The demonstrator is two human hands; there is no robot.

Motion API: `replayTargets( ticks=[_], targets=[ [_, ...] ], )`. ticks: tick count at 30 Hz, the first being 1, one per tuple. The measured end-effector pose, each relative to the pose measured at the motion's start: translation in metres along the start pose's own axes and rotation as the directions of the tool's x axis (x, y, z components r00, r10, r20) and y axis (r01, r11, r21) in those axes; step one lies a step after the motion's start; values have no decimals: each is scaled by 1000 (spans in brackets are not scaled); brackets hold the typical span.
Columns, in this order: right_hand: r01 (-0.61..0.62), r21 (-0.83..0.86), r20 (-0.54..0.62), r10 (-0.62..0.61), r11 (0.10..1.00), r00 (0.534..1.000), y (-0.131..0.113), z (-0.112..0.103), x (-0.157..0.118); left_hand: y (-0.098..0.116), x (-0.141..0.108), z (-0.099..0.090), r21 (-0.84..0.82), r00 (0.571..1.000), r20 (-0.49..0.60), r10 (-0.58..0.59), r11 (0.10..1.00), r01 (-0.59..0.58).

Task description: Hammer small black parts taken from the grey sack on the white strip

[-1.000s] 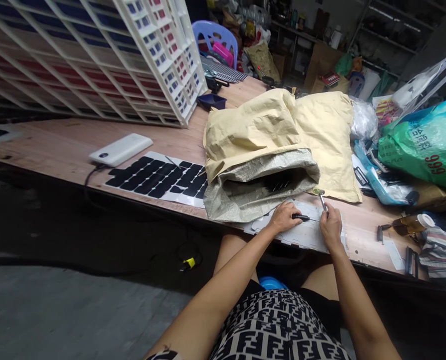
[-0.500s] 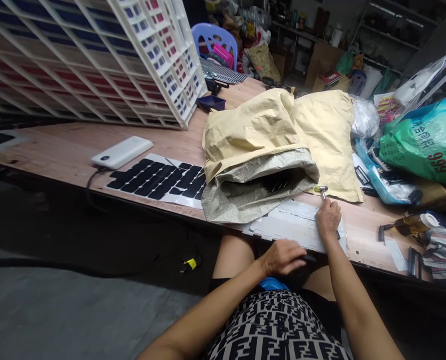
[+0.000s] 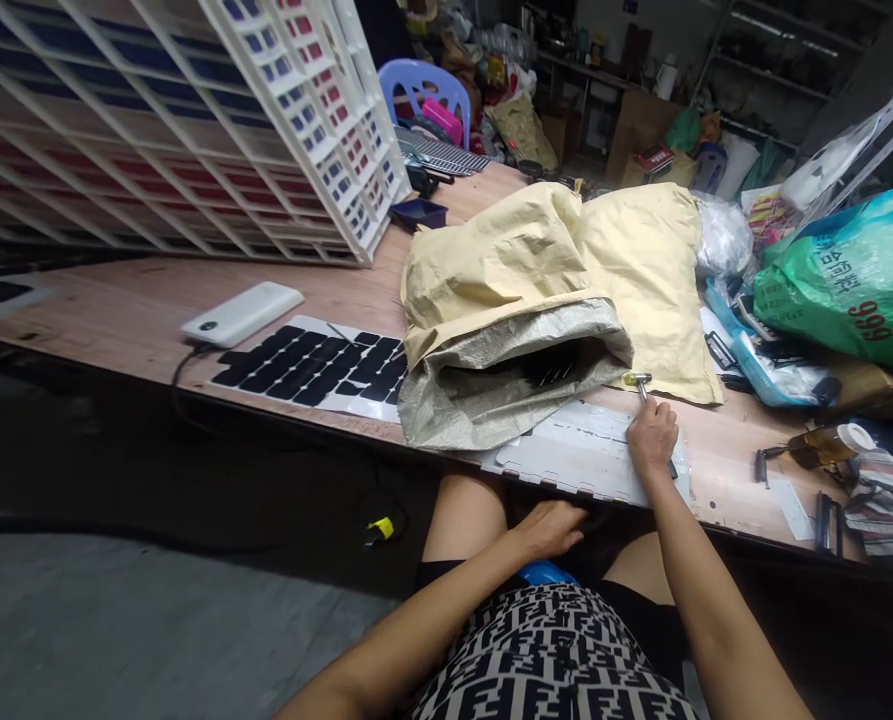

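My right hand (image 3: pixel 653 437) is closed round the handle of a small hammer (image 3: pixel 638 380), whose head has a yellow end and a silver end. It rests over a flat whitish plate (image 3: pixel 566 455) at the table's front edge. Black clip-like bits line the plate's near edge. My left hand (image 3: pixel 553 528) is above my lap, just below that edge, fingers curled together. Its fingertips fade into the dark, so what they hold is unclear. Beyond the plate a yellow woven sack (image 3: pixel 502 260) lies with its mouth (image 3: pixel 446 420) towards me and dark pieces inside.
A second yellow sack (image 3: pixel 648 290) adjoins it. To the left are a sheet of black pieces (image 3: pixel 296 362), a white power bank (image 3: pixel 243 312) with a cable, and a white plastic crate (image 3: pixel 348 215). On the right are a green bag (image 3: pixel 843 290) and a brown bottle (image 3: pixel 821 447).
My left hand has moved slightly down and left, its fingers now more curled; the dark thing seen at its fingertips no longer shows clearly. My right hand keeps the hammer in nearly the same place.
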State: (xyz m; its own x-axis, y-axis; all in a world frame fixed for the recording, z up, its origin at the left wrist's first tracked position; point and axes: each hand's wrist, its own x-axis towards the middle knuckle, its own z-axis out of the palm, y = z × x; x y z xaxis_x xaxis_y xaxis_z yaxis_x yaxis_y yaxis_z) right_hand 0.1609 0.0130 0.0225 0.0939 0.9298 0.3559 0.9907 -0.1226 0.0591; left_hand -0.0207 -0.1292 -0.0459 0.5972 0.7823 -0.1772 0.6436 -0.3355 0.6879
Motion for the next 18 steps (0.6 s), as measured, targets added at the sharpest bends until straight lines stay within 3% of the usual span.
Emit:
replayTargets(
  ticks=[1, 2, 3, 4, 5, 7, 9, 11, 13, 15, 18],
  targets=[
    [2, 1, -1, -2, 1000, 1000, 0, 0, 0, 7, -4, -8, 28, 977, -67, 204, 979, -202],
    [4, 3, -2, -4, 1000, 1000, 0, 1, 0, 13, -5, -19, 79, 912, -152, 380, 925, -372],
    [5, 4, -4, -5, 1000, 1000, 0, 1, 0, 18, -4, -33, 141, 836, -256, 486, 874, -465],
    [5, 6, -5, -5, 1000, 1000, 0, 1, 0, 19, 1, -49, 190, 777, -379, 503, 864, -467],
    [4, 6, -6, -4, 1000, 1000, 0, 2, 0, 18, 8, -68, 214, 734, -507, 453, 890, -402],
    [2, 3, -7, -2, 1000, 1000, 0, 2, -1, 7, 32, -109, 124, 666, -721, 190, 982, -146],
    [0, -2, -9, 0, 1000, 1000, 0, 2, -1, -11, 60, -147, -14, 608, -789, -88, 992, 126],
    [0, -8, -11, 0, 1000, 1000, 0, 1, -2, -29, 85, -174, -84, 614, -736, -284, 939, 334],
    [-1, -12, -12, 1, 1000, 1000, 0, 1, -2, -42, 102, -187, -86, 649, -646, -402, 883, 461],
    [-1, -11, -8, 1, 1000, 1000, -1, 1, -2, -49, 109, -189, -62, 670, -590, -450, 853, 519],
    [-6, -9, -2, 6, 1000, 1000, -1, 1, -2, -52, 107, -186, -15, 681, -597, -424, 855, 519]
  ],
)
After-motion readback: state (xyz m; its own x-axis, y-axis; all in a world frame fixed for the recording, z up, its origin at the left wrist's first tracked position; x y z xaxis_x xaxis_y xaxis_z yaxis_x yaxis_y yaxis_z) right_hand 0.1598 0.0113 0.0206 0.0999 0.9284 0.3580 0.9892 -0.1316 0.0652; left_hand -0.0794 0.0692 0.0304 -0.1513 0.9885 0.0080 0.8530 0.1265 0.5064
